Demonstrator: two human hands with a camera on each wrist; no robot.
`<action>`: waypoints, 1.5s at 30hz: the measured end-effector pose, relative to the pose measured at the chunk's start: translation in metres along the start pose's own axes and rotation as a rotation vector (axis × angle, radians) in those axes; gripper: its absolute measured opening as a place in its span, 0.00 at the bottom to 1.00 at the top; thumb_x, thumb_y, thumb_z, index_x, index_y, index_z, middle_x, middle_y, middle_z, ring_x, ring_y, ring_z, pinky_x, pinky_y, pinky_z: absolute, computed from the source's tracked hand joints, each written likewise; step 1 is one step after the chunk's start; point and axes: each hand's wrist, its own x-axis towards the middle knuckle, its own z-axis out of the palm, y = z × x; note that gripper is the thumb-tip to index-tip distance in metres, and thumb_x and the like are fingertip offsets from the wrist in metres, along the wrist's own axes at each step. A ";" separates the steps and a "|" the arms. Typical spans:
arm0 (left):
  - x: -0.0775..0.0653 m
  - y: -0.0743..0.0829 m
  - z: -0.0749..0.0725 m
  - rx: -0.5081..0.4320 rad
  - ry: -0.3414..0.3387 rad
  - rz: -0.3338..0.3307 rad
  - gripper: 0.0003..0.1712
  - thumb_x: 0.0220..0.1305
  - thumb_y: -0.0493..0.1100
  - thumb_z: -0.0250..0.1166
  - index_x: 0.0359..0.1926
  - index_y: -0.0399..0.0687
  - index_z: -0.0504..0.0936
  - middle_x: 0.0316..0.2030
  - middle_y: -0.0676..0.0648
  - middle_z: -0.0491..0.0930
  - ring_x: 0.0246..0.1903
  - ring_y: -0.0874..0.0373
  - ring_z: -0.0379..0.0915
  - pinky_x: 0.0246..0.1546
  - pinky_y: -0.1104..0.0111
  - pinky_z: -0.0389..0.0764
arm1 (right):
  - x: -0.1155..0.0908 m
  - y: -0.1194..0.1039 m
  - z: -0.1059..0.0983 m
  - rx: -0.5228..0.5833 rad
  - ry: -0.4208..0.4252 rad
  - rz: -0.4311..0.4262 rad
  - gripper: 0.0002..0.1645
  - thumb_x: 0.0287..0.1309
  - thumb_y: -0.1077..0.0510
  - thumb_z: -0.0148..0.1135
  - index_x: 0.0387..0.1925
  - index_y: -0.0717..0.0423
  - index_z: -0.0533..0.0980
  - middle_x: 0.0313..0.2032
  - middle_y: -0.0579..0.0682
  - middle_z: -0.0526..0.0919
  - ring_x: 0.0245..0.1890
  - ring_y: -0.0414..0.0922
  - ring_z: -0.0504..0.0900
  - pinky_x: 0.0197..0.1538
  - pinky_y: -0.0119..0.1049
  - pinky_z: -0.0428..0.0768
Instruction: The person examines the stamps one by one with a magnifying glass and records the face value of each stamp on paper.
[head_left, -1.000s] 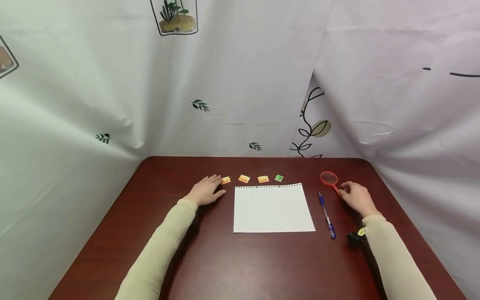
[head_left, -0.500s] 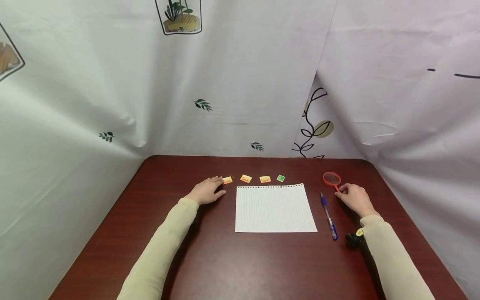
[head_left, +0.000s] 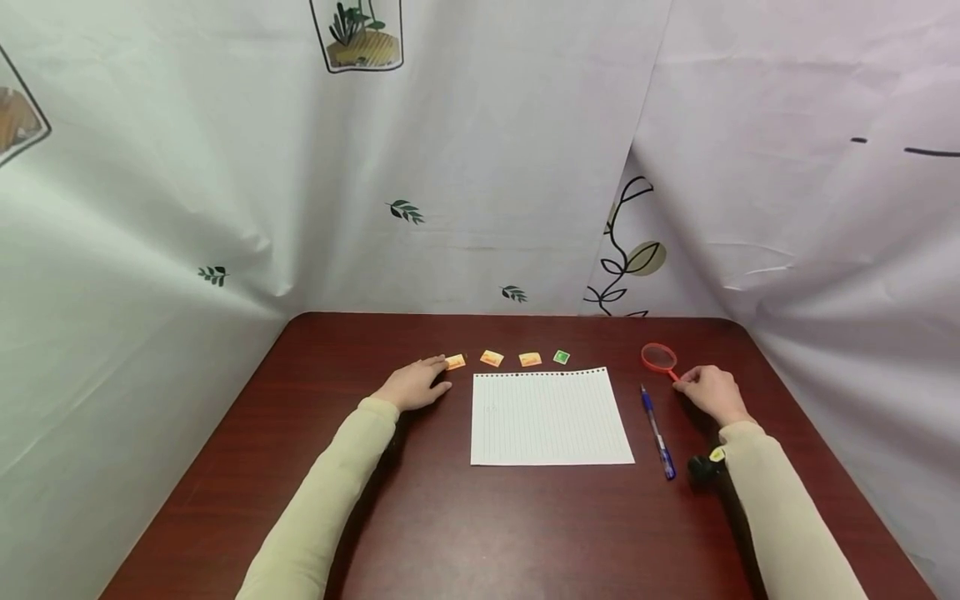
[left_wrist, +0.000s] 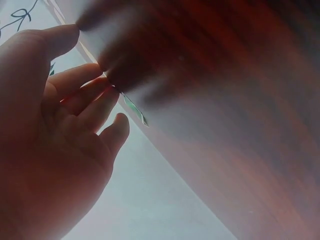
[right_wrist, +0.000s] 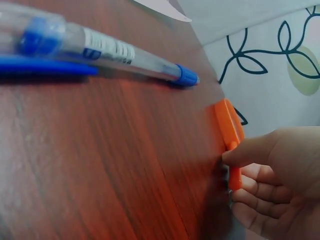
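Observation:
In the head view my right hand (head_left: 714,393) pinches the handle of a red-orange magnifying glass (head_left: 659,357) at the far right of the table. The right wrist view shows thumb and forefinger on the orange handle (right_wrist: 235,175), the frame (right_wrist: 229,122) lying low at the tabletop. My left hand (head_left: 412,386) rests on the table with relaxed, spread fingers, its fingertips by the leftmost small orange paper piece (head_left: 455,362); whether they touch it I cannot tell. Past the left fingertips (left_wrist: 112,85), the left wrist view has a small green-edged piece (left_wrist: 134,108).
A lined sheet of paper (head_left: 551,421) lies mid-table, with two more orange pieces (head_left: 492,358) and a green one (head_left: 561,357) behind it. Between sheet and right hand lies a blue pen (head_left: 658,433). White patterned cloth (head_left: 480,167) hangs round the dark red table (head_left: 480,533).
My right fingers have moved forward along the magnifying glass handle and now pinch it. Its lens has shifted slightly left since half a second ago. The left hand has stayed in place.

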 end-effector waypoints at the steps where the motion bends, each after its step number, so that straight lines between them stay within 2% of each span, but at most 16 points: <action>1: 0.000 0.000 0.000 -0.001 -0.003 -0.002 0.32 0.76 0.52 0.57 0.72 0.38 0.69 0.72 0.38 0.64 0.71 0.42 0.61 0.69 0.50 0.64 | 0.000 0.000 0.001 0.003 0.004 0.001 0.16 0.63 0.57 0.65 0.33 0.70 0.81 0.27 0.57 0.82 0.27 0.51 0.77 0.29 0.41 0.73; 9: -0.002 0.000 0.000 -0.019 -0.005 -0.002 0.32 0.76 0.52 0.57 0.72 0.37 0.68 0.73 0.38 0.63 0.72 0.43 0.60 0.69 0.49 0.63 | 0.005 -0.014 0.013 0.039 0.107 -0.009 0.15 0.65 0.57 0.63 0.37 0.69 0.80 0.27 0.57 0.82 0.26 0.51 0.77 0.30 0.40 0.72; 19: -0.003 0.001 0.001 -0.039 0.003 -0.006 0.32 0.76 0.51 0.57 0.71 0.37 0.69 0.72 0.38 0.64 0.72 0.44 0.60 0.69 0.50 0.63 | 0.026 -0.061 0.027 0.138 0.220 -0.037 0.14 0.66 0.58 0.63 0.40 0.69 0.80 0.29 0.57 0.82 0.26 0.48 0.76 0.29 0.38 0.71; 29: -0.003 0.004 0.001 -0.057 -0.013 -0.020 0.32 0.75 0.52 0.57 0.72 0.38 0.69 0.73 0.39 0.63 0.72 0.44 0.60 0.69 0.49 0.64 | 0.041 -0.127 0.056 0.255 0.217 -0.064 0.12 0.65 0.57 0.64 0.40 0.65 0.81 0.32 0.56 0.83 0.30 0.48 0.78 0.33 0.37 0.73; 39: -0.003 0.004 0.000 -0.056 -0.004 -0.023 0.32 0.75 0.52 0.58 0.72 0.39 0.69 0.73 0.40 0.63 0.72 0.44 0.60 0.68 0.50 0.64 | 0.044 -0.197 0.085 0.410 0.188 -0.126 0.11 0.64 0.58 0.65 0.40 0.65 0.81 0.32 0.55 0.83 0.28 0.46 0.79 0.31 0.34 0.76; 45: -0.003 0.003 -0.003 -0.053 -0.005 -0.032 0.33 0.75 0.52 0.58 0.72 0.39 0.69 0.73 0.39 0.63 0.71 0.44 0.60 0.68 0.49 0.65 | 0.044 -0.229 0.104 0.448 0.184 -0.146 0.09 0.63 0.58 0.66 0.38 0.63 0.82 0.31 0.53 0.83 0.29 0.45 0.79 0.33 0.34 0.75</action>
